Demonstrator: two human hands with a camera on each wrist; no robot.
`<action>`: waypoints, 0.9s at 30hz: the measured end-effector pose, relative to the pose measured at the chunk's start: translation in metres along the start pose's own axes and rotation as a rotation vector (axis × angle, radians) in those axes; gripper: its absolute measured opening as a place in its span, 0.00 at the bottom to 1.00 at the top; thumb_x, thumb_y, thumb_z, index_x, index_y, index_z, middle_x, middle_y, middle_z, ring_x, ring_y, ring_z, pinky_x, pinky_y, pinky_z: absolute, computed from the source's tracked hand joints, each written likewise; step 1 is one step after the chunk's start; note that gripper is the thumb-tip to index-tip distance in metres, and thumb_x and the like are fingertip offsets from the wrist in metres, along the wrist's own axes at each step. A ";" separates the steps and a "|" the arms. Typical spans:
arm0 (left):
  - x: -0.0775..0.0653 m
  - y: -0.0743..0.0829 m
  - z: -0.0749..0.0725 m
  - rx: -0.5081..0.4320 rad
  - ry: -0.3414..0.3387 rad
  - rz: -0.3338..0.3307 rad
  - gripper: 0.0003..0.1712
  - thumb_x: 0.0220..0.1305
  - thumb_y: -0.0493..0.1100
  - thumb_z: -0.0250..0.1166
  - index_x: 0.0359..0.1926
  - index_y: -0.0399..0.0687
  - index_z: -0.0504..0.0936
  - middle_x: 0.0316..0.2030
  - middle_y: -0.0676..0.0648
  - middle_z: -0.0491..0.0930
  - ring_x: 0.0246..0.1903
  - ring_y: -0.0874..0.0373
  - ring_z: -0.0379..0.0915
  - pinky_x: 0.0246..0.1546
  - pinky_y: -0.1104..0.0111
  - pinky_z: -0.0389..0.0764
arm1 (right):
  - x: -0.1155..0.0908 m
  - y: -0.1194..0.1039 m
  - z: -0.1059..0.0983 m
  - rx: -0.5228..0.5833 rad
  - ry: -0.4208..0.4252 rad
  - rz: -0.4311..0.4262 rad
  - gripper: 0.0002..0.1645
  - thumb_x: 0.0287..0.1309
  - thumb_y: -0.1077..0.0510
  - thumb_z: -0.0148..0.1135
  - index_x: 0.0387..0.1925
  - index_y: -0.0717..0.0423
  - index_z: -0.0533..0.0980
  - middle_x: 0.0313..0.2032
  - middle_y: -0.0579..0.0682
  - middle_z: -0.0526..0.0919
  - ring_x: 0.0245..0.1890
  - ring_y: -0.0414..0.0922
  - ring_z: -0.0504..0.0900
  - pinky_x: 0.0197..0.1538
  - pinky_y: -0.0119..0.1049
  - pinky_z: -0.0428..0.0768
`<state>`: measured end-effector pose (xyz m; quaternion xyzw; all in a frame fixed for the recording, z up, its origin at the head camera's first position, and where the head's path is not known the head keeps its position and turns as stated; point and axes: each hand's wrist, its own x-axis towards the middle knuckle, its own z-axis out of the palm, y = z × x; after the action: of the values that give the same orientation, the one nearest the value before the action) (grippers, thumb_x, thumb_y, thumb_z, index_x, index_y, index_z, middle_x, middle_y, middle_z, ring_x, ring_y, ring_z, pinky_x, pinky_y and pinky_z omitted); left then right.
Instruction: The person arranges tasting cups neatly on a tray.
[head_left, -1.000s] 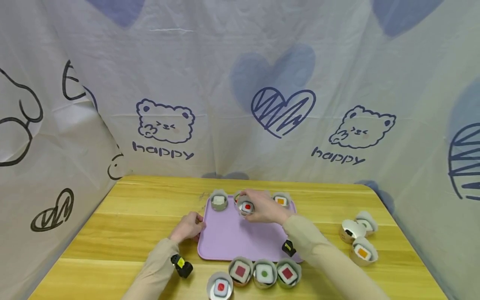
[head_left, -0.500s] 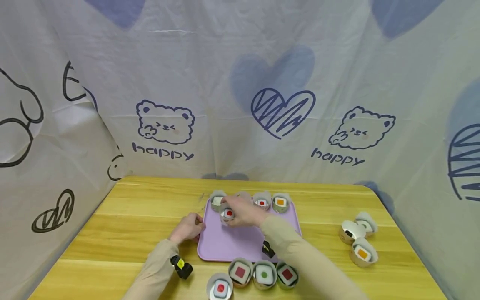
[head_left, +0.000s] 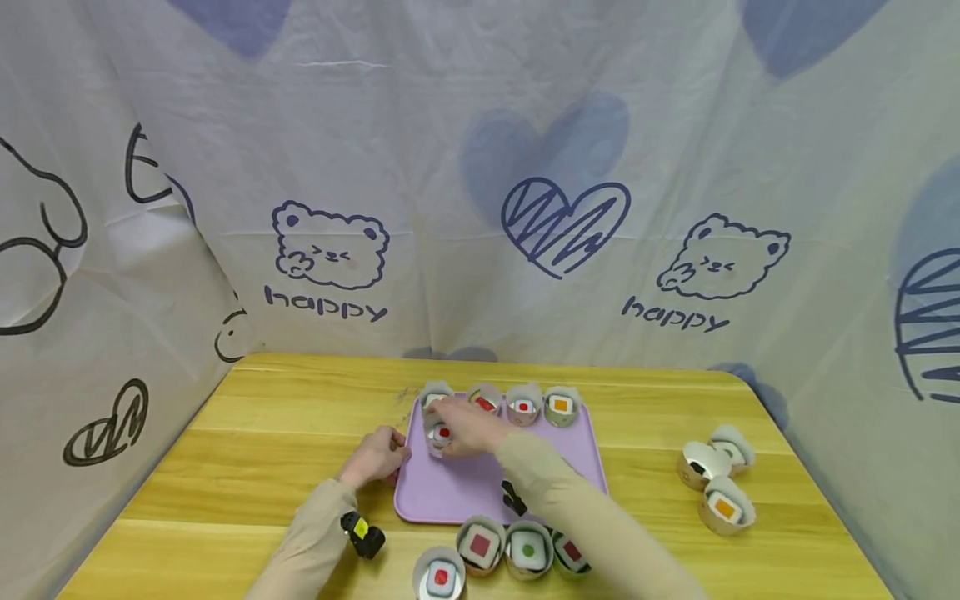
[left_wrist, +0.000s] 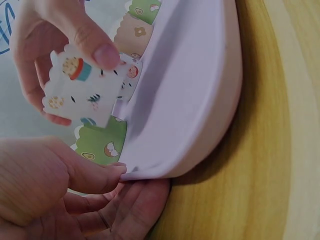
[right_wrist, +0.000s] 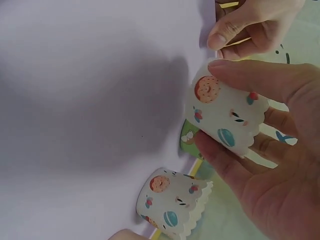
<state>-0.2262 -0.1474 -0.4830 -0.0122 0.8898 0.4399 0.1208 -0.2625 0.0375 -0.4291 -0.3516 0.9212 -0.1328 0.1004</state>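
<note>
In the head view a lilac tray (head_left: 457, 493) lies on the wooden table. My left hand (head_left: 372, 456) pinches its left rim, thumb over the edge and fingers below, as the left wrist view shows. My right hand (head_left: 474, 427) grips a white paper baking cup (right_wrist: 227, 107) printed with sweets; in the head view a white piece with a red centre (head_left: 445, 432) sits inside it. This cup is over the tray's left part, just in front of a green cup (left_wrist: 102, 142) at the far left corner. Farther right along the back stand cups with red (head_left: 484, 403) and orange (head_left: 560, 405) tops.
Several filled cups, one with a green-dotted piece (head_left: 528, 551), line the table before the tray's front edge. A lone cup (head_left: 440, 577) stands nearer. At right is a cluster including an orange-topped cup (head_left: 726, 507). A printed cloth (head_left: 450, 208) hangs behind the table.
My right hand has carried the white cup leftward across the tray, uncovering the cups along the back edge. My left hand has stayed at the tray's left rim.
</note>
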 end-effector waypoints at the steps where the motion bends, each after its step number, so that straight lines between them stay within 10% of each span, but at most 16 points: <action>1: 0.000 0.000 0.000 0.000 -0.001 -0.004 0.10 0.68 0.32 0.57 0.47 0.26 0.73 0.32 0.35 0.80 0.23 0.55 0.82 0.25 0.63 0.87 | 0.001 0.000 0.001 -0.009 0.000 0.006 0.33 0.54 0.59 0.74 0.61 0.55 0.72 0.59 0.53 0.79 0.60 0.49 0.78 0.64 0.39 0.78; 27: 0.002 -0.001 0.000 0.000 -0.013 -0.017 0.11 0.69 0.32 0.57 0.48 0.26 0.73 0.32 0.36 0.80 0.23 0.54 0.81 0.25 0.63 0.87 | 0.005 -0.008 0.017 -0.118 0.032 0.100 0.37 0.58 0.55 0.72 0.69 0.46 0.72 0.60 0.53 0.76 0.58 0.51 0.80 0.65 0.45 0.78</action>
<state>-0.2278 -0.1479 -0.4839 -0.0170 0.8889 0.4388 0.1304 -0.2561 0.0254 -0.4427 -0.3082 0.9454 -0.0785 0.0712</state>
